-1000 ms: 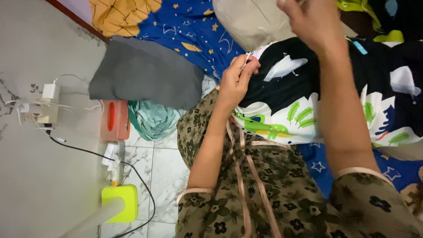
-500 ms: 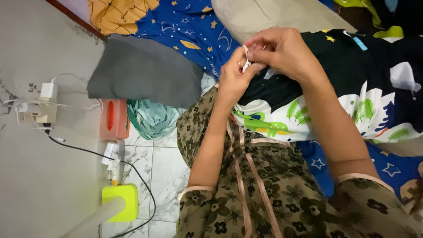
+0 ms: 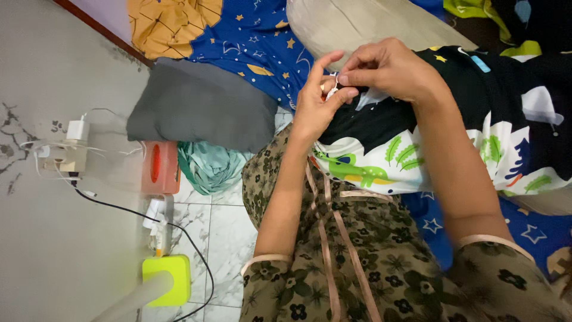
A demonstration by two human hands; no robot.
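Both hands meet over the dark cloth with dinosaurs and leaves (image 3: 417,149) that lies across the person's lap. The left hand (image 3: 316,107) pinches a small white bit of thread (image 3: 332,89) between thumb and fingers at the cloth's edge. The right hand (image 3: 387,68) has its fingertips closed on the same white bit from above. A grey pillow (image 3: 199,107) lies just beside them, and a green bundle of cloth (image 3: 208,167) sits on the floor.
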